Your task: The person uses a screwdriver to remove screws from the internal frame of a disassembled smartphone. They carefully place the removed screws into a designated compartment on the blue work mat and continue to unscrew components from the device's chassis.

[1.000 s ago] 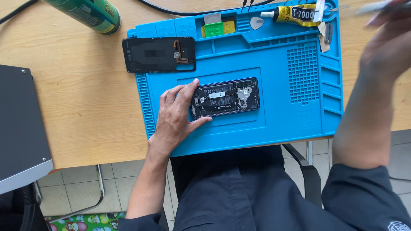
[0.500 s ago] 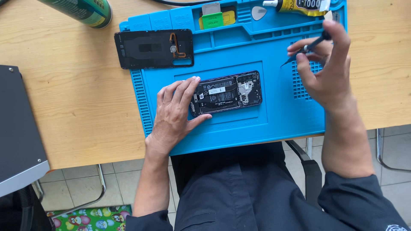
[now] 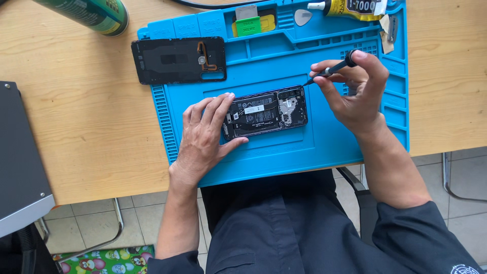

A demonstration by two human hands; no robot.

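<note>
So the right hand [image 3: 355, 94] has come back in from the mat's far right corner, where it was a second ago, and now it's got a small black screwdriver [image 3: 329, 69] pinched between thumb and fingers, tip angled down and sitting just off the top right corner of the opened phone [image 3: 266, 112]. Can't tell if the tip is actually touching the phone yet. Left hand [image 3: 205, 134] hasn't budged: fingers spread flat, pressing on the phone's left end to pin it, not wrapped around anything. Phone lies back-off in the middle of the blue repair mat [image 3: 284, 152], its removed back cover [image 3: 178, 60] over the mat's far left corner, glue tube [image 3: 352, 7] along the far edge. Looks to me like screw work near the camera end is starting.
</note>
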